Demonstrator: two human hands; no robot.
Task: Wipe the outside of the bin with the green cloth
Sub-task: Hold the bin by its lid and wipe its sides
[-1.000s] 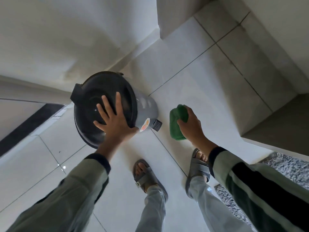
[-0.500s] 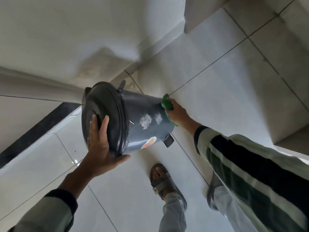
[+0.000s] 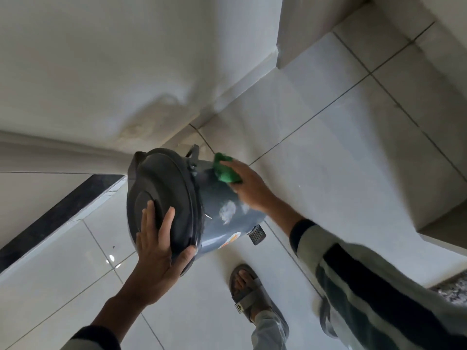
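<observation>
The dark grey bin (image 3: 217,223) with its black lid (image 3: 161,198) is tipped toward me on the tiled floor. My left hand (image 3: 159,251) lies flat on the lid, thumb hooked under the rim, gripping the bin. My right hand (image 3: 247,188) presses the crumpled green cloth (image 3: 225,170) against the upper side of the bin's wall, just behind the lid's hinge. White smears show on the wall below the cloth. A sticker and a black foot pedal (image 3: 256,234) sit near the bin's base.
A white wall (image 3: 101,72) and skirting run close behind the bin. A wall corner (image 3: 298,46) juts out at top right. My sandalled foot (image 3: 250,294) stands just below the bin. A speckled mat (image 3: 452,289) lies at the right edge, and a step (image 3: 442,223) rises on the right.
My right hand has slid the cloth from the bin's lower side up its wall toward the lid. The left hand stays on the lid, holding the bin tilted.
</observation>
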